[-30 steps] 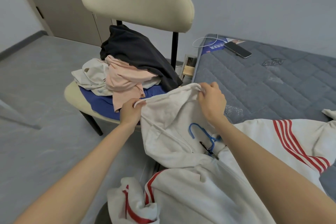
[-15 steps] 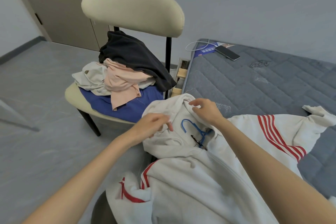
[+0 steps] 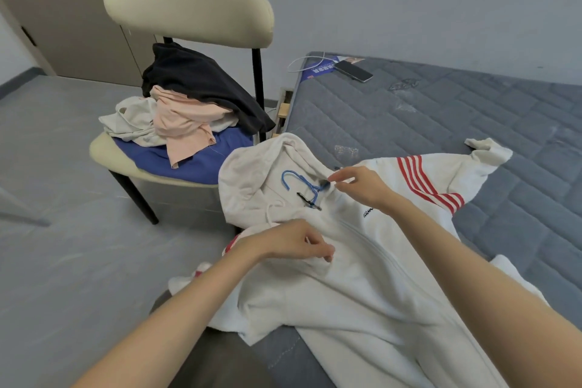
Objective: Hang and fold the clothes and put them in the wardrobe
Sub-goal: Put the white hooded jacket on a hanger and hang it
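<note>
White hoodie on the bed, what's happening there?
A person is putting the white hoodie on a blue hanger. It lies spread on the grey mattress, the hanger's hook sticking out at the neck. The right hand pinches the collar by the hook; the left hand pinches the chest fabric. More clothes sit piled on the chair.

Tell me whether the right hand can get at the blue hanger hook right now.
Probably yes. The right hand hovers right beside the hanger, whose hook lies bare on top of the hoodie, nothing covering it.
</note>
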`<move>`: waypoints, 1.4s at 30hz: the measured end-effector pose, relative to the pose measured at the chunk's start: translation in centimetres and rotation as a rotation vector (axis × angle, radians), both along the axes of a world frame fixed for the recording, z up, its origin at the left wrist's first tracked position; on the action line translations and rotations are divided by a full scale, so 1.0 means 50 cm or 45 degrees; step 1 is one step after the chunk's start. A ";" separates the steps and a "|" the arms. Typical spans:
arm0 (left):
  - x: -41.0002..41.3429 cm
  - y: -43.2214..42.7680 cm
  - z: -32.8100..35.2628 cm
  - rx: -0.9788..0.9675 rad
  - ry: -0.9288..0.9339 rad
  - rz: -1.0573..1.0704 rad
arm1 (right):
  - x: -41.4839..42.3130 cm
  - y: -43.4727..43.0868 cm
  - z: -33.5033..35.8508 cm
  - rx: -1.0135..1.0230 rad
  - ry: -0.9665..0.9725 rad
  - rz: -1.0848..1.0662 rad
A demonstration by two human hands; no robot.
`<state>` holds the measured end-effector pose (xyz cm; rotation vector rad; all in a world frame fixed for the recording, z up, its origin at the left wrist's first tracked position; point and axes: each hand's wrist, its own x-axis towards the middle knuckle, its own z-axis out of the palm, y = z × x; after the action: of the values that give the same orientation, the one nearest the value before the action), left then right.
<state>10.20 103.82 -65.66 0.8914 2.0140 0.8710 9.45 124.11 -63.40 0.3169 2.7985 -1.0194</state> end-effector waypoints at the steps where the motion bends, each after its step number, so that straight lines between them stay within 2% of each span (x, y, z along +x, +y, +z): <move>1: -0.003 0.001 -0.004 0.022 0.025 0.066 | 0.007 0.000 -0.004 -0.001 0.012 -0.005; 7: -0.036 -0.021 -0.034 0.123 0.092 0.376 | -0.022 -0.024 -0.038 0.057 0.020 0.023; 12: -0.087 -0.053 -0.053 0.112 0.162 0.517 | -0.095 -0.049 -0.103 0.150 -0.150 0.083; 15: -0.109 -0.068 -0.064 0.107 0.170 0.577 | -0.130 -0.057 -0.143 0.330 -0.294 0.199; 18: -0.127 -0.078 -0.071 0.077 0.163 0.631 | -0.153 -0.055 -0.156 0.589 -0.288 0.369; 22: -0.141 -0.087 -0.073 0.065 0.187 0.645 | -0.172 -0.051 -0.131 0.706 -0.330 0.464; 26: -0.145 -0.090 -0.065 0.027 0.184 0.667 | -0.179 -0.070 -0.057 0.476 -0.122 0.461; 30: -0.134 -0.097 -0.017 0.109 0.208 0.676 | -0.171 -0.093 0.050 0.280 0.222 0.325; 34: -0.139 -0.119 0.078 0.151 0.446 0.749 | -0.167 -0.132 0.194 0.266 0.555 0.204; 39: -0.150 -0.182 0.259 0.542 0.726 0.842 | -0.151 -0.213 0.385 0.337 0.882 0.144; 42: -0.139 -0.233 0.372 0.684 0.895 0.924 | -0.140 -0.283 0.501 0.296 1.088 0.089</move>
<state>3.26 92.16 -47.04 0.8073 2.8587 1.7424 2.47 109.96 -38.33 -0.2735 3.6556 -0.9717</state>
